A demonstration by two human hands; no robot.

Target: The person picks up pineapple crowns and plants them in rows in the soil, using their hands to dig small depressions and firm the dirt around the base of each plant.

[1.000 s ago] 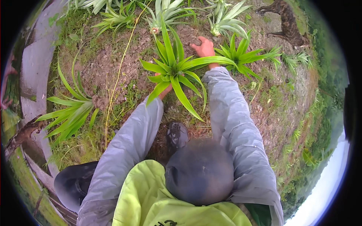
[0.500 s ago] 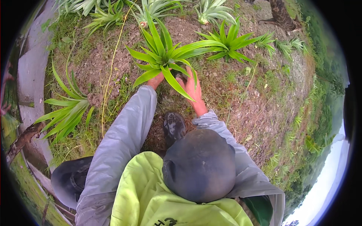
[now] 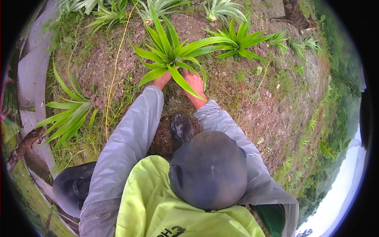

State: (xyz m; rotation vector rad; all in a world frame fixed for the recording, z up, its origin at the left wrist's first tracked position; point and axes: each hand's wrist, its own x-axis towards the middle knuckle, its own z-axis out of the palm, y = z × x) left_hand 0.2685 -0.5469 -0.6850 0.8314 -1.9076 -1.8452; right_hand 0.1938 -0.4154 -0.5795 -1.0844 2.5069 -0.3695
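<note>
A bromeliad-like plant (image 3: 167,45) with long, bright green, strap-shaped leaves stands in the soil in front of me. At the left of its base is my left hand (image 3: 162,80), its fingers hidden beneath the leaves. My right hand (image 3: 194,84) is close against the base from the right, fingers curled inward, their tips covered by foliage. A long leaf crosses in front of the right wrist. Whatever the right fingers grip, if anything, cannot be seen.
A similar green plant (image 3: 239,41) grows to the right, another (image 3: 75,112) to the left. Paler rosettes (image 3: 223,10) line the far side. A yellow string (image 3: 114,79) runs along the ground left of me. My dark boot (image 3: 182,126) rests on the soil near the plant.
My right hand has moved left and inward to the plant's base, its spread fingers now curled. The left hand stays at the base; the plant has shifted very slightly.
</note>
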